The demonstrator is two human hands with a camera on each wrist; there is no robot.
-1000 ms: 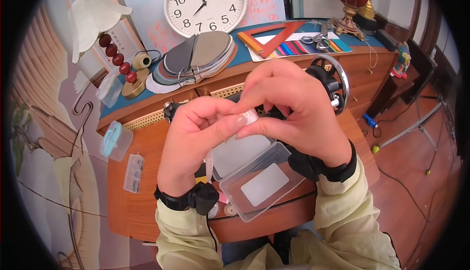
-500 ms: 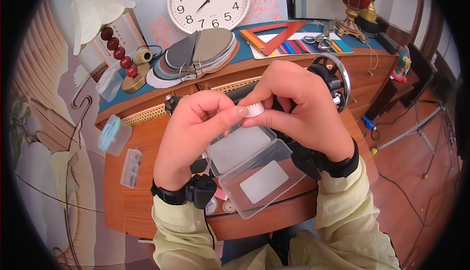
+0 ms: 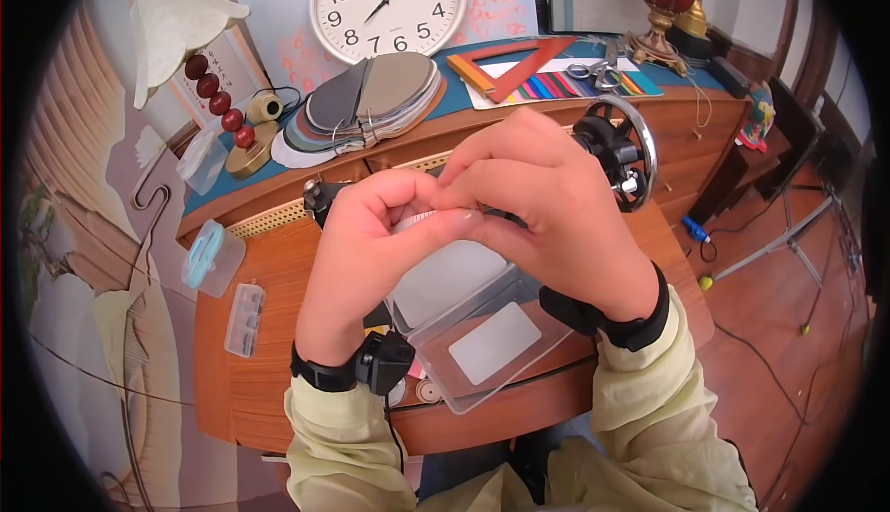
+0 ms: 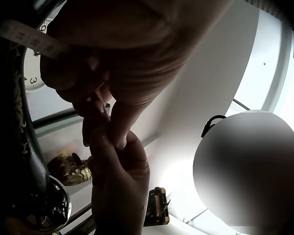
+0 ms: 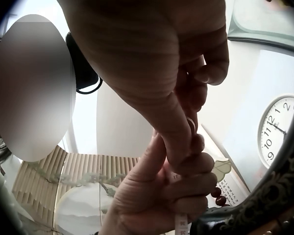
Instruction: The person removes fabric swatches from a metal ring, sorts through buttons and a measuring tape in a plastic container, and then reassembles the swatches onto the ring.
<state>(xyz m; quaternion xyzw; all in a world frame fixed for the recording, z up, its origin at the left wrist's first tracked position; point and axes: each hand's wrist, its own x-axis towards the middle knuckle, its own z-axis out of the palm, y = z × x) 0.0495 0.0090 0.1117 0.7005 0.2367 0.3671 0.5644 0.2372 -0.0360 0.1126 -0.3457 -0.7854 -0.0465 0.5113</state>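
Note:
Both hands meet in front of the chest, fingertips touching. A white tape measure (image 3: 414, 221) with printed marks shows between the left hand's (image 3: 363, 248) curled fingers and thumb. The right hand's (image 3: 561, 211) thumb and forefinger pinch at the same spot, over the end of the tape, which they mostly hide. In the left wrist view a length of the tape (image 4: 32, 38) sticks out past the left hand. The right wrist view has the tape (image 5: 182, 224) hanging below the left fist.
Beneath the hands lies a clear plastic box (image 3: 496, 373). A sewing machine handwheel (image 3: 635, 155) stands behind the right hand. At left are a small clear case (image 3: 245, 319) and a blue-handled lidded box (image 3: 211, 257). Fabric swatches (image 3: 399, 90), a triangle ruler (image 3: 505, 71) and scissors (image 3: 603, 74) lie at the back.
The white piece of tape bulging between the fingertips has gone mostly out of sight behind the fingers. The hands have drawn closer together, and a marked piece now shows inside the left hand.

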